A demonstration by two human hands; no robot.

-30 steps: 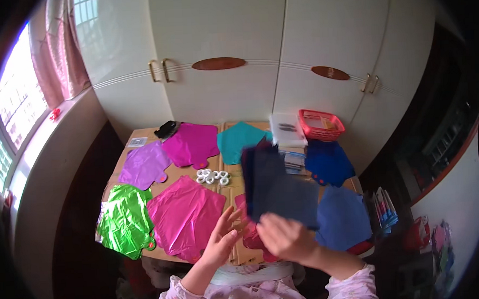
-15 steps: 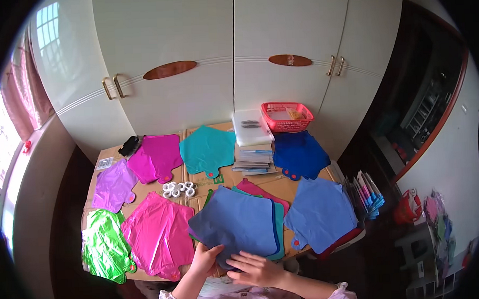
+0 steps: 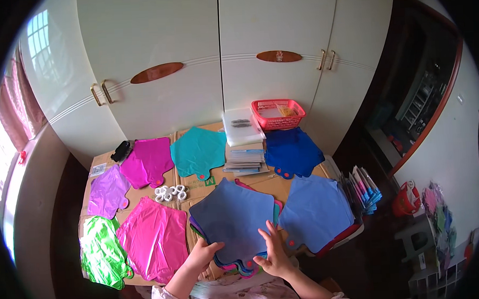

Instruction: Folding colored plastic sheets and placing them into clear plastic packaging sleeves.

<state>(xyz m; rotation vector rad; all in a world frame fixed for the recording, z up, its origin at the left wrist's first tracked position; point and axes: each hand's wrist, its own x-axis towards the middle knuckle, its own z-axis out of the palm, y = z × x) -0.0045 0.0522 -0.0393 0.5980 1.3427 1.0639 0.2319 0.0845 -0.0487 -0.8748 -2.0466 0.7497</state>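
A stack of flat, five-sided foil sheets (image 3: 229, 217) lies in front of me, dusty blue on top. Purple, green, teal and pink edges show beneath it, and small tabs stick out at its near side. My left hand (image 3: 203, 255) grips the stack's lower left edge, thumb on top and the other fingers hidden. Beside the lower right edge, my right hand (image 3: 276, 257) is open with its fingers spread, holding nothing. A lighter blue foil sheet (image 3: 317, 210) with a red-dotted tab lies just right of that hand.
Around the stack lie pink (image 3: 152, 236), green (image 3: 102, 251), lilac (image 3: 108, 192), magenta (image 3: 146, 161), teal (image 3: 199, 151) and dark blue (image 3: 293, 152) sheets on the cardboard-topped table (image 3: 190, 190). White ribbon rolls (image 3: 170, 193), a red basket (image 3: 278, 114) and flat packets (image 3: 245, 159) sit among them.
The stack has turned so its tabs point toward me, and its coloured edges sit closer together. My right hand has lifted off it, moved right and spread its fingers. The view has shifted slightly.
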